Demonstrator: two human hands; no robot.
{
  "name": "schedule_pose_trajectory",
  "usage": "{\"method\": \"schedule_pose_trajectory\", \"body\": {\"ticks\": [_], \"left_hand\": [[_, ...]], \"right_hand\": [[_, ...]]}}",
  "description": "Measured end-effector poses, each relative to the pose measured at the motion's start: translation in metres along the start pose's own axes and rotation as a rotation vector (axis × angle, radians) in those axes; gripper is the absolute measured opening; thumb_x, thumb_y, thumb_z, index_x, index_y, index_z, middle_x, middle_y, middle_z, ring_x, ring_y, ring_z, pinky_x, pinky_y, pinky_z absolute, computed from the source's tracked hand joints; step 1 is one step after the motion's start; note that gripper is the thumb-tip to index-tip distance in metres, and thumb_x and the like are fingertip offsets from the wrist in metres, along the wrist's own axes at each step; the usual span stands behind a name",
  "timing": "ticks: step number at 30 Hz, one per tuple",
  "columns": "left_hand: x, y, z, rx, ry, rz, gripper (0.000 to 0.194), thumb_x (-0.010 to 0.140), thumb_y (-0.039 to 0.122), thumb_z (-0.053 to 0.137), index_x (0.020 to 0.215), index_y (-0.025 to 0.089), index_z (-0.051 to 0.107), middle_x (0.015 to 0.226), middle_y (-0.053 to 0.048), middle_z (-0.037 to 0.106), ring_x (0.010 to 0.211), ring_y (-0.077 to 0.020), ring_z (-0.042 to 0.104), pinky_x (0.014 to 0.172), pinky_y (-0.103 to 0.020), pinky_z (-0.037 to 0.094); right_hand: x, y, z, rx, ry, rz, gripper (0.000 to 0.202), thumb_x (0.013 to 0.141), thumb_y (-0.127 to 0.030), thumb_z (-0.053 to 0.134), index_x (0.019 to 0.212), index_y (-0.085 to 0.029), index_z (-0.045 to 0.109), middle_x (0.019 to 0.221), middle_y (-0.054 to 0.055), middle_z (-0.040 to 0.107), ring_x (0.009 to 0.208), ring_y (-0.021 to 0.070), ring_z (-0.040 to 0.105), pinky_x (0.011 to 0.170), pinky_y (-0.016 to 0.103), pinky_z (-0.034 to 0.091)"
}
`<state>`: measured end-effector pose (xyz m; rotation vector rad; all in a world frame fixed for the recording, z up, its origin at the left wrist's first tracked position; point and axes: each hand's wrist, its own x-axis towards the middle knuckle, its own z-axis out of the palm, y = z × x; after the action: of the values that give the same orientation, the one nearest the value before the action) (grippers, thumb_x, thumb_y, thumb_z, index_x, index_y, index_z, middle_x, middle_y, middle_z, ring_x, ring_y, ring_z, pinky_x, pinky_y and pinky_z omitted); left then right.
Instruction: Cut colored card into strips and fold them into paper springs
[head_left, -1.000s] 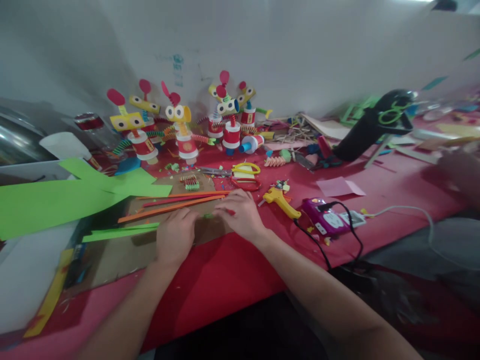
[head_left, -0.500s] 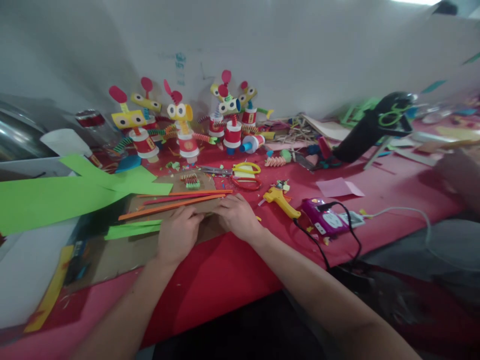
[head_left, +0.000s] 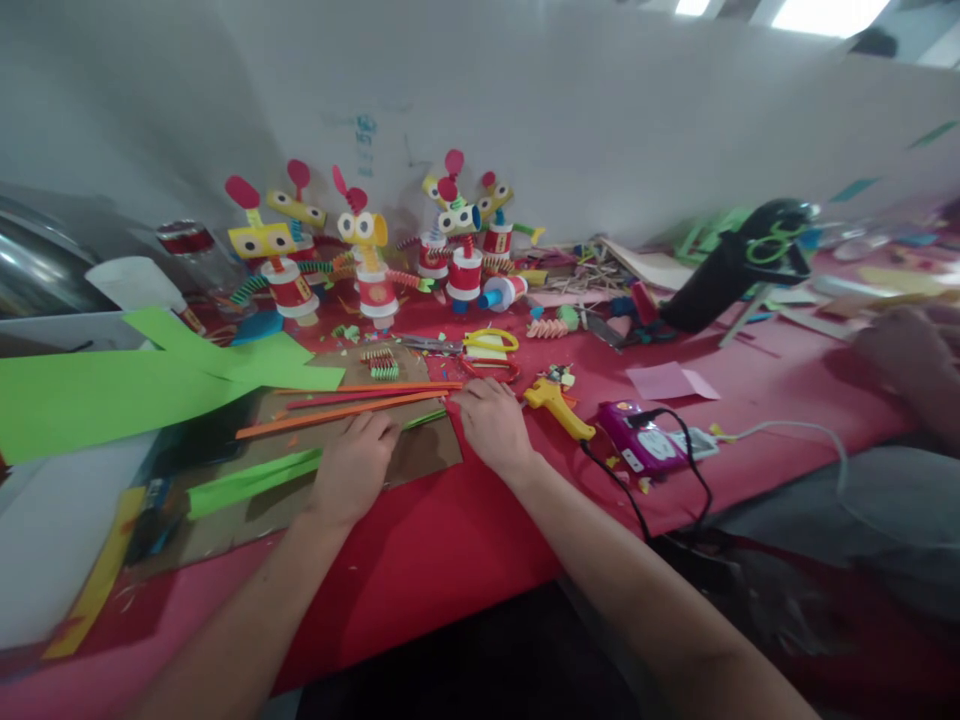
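A long green paper strip (head_left: 259, 478) slants across a piece of brown cardboard (head_left: 420, 455). My left hand (head_left: 358, 462) is closed over its middle, fingers bent and thumb hidden. The strip comes out narrower beyond those fingers and reaches the fingertips of my right hand (head_left: 493, 428), which is closed around its far end; the exact pinch is hidden. Just behind my hands lie orange paper strips (head_left: 322, 418) and a red paper strip (head_left: 337, 399). Small folded paper springs (head_left: 381, 363) sit farther back on the cardboard.
Scissors (head_left: 491, 345) lie beyond my right hand. A yellow glue gun (head_left: 559, 408) and a purple power socket (head_left: 649, 440) with cords are to the right. Paper figures (head_left: 375, 260) line the wall. Large green sheets (head_left: 142, 395) cover the left. Another person's hand (head_left: 911, 355) is far right.
My hands have drawn apart: the right moved slightly right, baring a length of green strip between them. The strip's left end has swung lower and farther left. The camera view shifted slightly.
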<state>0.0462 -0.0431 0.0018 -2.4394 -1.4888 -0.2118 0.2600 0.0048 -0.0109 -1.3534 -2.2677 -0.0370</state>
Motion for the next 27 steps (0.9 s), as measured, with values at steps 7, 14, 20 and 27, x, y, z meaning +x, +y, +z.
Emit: {"method": "schedule_pose_trajectory", "body": {"ticks": [7, 14, 20, 27], "left_hand": [[0.006, 0.012, 0.005, 0.031, 0.052, 0.048, 0.026, 0.092, 0.016, 0.043, 0.095, 0.016, 0.069, 0.088, -0.009, 0.063, 0.089, -0.0249, 0.056, 0.078, -0.038, 0.045], [0.008, 0.011, 0.013, -0.156, 0.078, -0.012, 0.023, 0.089, 0.013, 0.046, 0.092, 0.017, 0.068, 0.094, -0.009, 0.065, 0.09, -0.0234, 0.057, 0.081, -0.037, 0.047], [-0.003, -0.02, 0.009, -0.379, 0.033, -0.192, 0.027, 0.089, 0.016, 0.045, 0.098, 0.02, 0.07, 0.097, -0.007, 0.068, 0.089, -0.0202, 0.062, 0.082, -0.034, 0.049], [-0.016, -0.043, 0.004, -0.228, -0.034, -0.064, 0.026, 0.086, 0.017, 0.05, 0.101, 0.02, 0.071, 0.099, -0.007, 0.069, 0.094, -0.0251, 0.062, 0.087, -0.043, 0.046]], "right_hand": [[-0.001, -0.02, 0.003, 0.109, -0.073, -0.28, 0.023, 0.091, -0.015, 0.051, 0.103, -0.018, 0.07, 0.108, 0.008, 0.067, 0.105, 0.0233, 0.052, 0.091, 0.038, 0.041], [0.005, -0.03, 0.01, -0.031, -0.172, -0.3, 0.015, 0.092, -0.017, 0.054, 0.09, -0.015, 0.069, 0.094, 0.008, 0.068, 0.094, 0.0227, 0.056, 0.083, 0.036, 0.042], [0.008, -0.032, 0.006, -0.099, -0.254, -0.387, 0.013, 0.09, -0.011, 0.056, 0.094, -0.014, 0.067, 0.092, 0.01, 0.067, 0.091, 0.0213, 0.057, 0.077, 0.033, 0.042], [0.007, -0.028, 0.011, -0.069, -0.238, -0.416, 0.016, 0.092, -0.012, 0.053, 0.1, -0.014, 0.066, 0.1, 0.01, 0.066, 0.097, 0.0215, 0.055, 0.084, 0.034, 0.041]]}}
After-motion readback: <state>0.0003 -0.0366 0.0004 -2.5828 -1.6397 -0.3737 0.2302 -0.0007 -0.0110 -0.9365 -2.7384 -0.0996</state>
